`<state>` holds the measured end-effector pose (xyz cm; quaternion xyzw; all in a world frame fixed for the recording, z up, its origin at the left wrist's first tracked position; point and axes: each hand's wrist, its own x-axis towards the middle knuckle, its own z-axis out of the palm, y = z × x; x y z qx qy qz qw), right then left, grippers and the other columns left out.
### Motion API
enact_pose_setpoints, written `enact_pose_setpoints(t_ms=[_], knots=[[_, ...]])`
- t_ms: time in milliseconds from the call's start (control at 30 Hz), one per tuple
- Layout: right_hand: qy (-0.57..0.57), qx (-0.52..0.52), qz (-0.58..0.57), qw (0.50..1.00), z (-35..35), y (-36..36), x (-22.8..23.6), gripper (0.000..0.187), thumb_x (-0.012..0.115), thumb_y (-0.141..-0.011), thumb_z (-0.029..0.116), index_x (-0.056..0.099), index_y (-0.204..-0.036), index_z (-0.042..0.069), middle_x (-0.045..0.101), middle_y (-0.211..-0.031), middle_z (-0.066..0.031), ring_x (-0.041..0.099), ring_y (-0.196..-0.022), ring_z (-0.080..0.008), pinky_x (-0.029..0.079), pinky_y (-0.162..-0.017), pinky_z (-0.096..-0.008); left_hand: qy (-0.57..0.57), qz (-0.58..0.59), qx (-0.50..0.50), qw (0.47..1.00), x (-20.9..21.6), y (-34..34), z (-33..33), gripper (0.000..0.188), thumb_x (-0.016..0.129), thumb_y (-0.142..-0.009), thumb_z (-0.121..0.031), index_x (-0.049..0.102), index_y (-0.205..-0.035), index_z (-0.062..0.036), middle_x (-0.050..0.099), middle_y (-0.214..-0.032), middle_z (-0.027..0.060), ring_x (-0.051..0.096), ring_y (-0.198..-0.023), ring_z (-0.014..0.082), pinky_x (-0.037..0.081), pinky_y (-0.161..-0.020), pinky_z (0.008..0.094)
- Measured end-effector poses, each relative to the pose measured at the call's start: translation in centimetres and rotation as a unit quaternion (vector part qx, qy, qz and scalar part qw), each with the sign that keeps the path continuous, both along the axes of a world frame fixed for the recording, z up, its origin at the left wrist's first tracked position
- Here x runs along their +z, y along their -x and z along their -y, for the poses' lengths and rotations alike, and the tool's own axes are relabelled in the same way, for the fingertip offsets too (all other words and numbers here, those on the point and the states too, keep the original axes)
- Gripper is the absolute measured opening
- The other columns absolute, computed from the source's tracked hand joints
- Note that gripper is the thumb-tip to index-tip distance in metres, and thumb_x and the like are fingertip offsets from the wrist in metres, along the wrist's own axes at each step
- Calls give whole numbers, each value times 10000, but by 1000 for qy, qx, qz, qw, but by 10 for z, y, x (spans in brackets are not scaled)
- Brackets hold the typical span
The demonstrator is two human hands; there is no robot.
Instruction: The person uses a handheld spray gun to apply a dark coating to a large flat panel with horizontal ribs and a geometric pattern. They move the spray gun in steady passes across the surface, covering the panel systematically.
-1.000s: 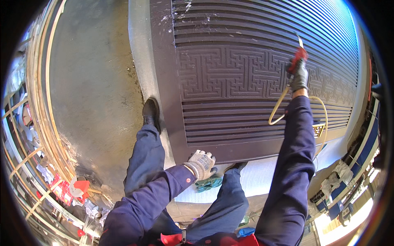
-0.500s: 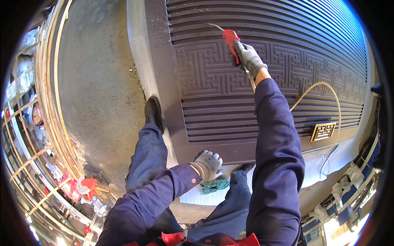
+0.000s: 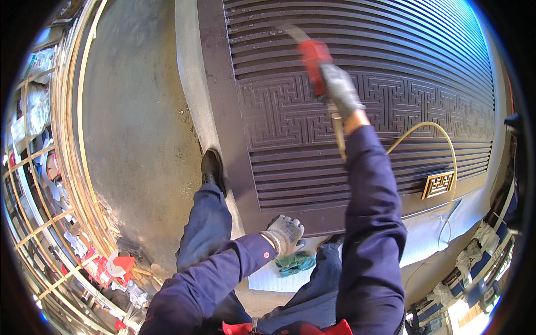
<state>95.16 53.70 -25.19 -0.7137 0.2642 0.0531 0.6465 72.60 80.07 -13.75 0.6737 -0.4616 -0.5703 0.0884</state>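
My right hand (image 3: 339,89) grips red air blow gun (image 3: 314,56) over carved dark panel (image 3: 391,111), fret band; left hand (image 3: 283,233) pressed flat on edge. Can't judge how much is cleaned.

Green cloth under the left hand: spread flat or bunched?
Bunched. The green cloth sits crumpled in folds under the gloved left hand, at the dark carved panel's edge.
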Motion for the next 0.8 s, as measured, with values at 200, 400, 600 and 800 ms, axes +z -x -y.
enact_pose_setpoints(t_ms=[200, 400, 600, 800], knots=[[2, -423, -87, 902, 181, 26, -4, 527, 478, -1000, 550, 662, -966, 56, 662, -698, -54, 645, -586, -175, 477, -522, -308, -17, -42, 6, 999, 12, -16, 0, 471, 519, -952, -456, 660, -1107, -34, 662, -1084, 184, 630, -1045, 354, 452, -945, 462], [90, 4, -140, 986, 122, 16, -51, 539, 503, -997, 511, 724, -1024, 20, 650, -748, -39, 579, -661, -149, 445, -617, -319, -39, -39, -4, 998, 6, -15, 2, 461, 513, -962, -445, 650, -1122, -34, 661, -1094, 180, 636, -1047, 345, 456, -944, 468], [87, 67, -159, 981, 38, -17, -58, 576, 523, -993, 513, 681, -1140, -21, 676, -807, -109, 602, -715, -208, 479, -702, -349, -11, -26, 9, 1000, 0, -5, -1, 434, 543, -957, -452, 655, -1082, -52, 669, -1064, 162, 657, -1000, 317, 480, -907, 453], [53, 80, -128, 987, -17, -37, -60, 547, 534, -990, 506, 685, -1104, -7, 668, -774, -81, 586, -687, -183, 484, -687, -340, 15, -6, 7, 1000, -3, -1, -2, 425, 568, -942, -456, 659, -1077, -63, 673, -1023, 147, 668, -943, 311, 500, -848, 455]])
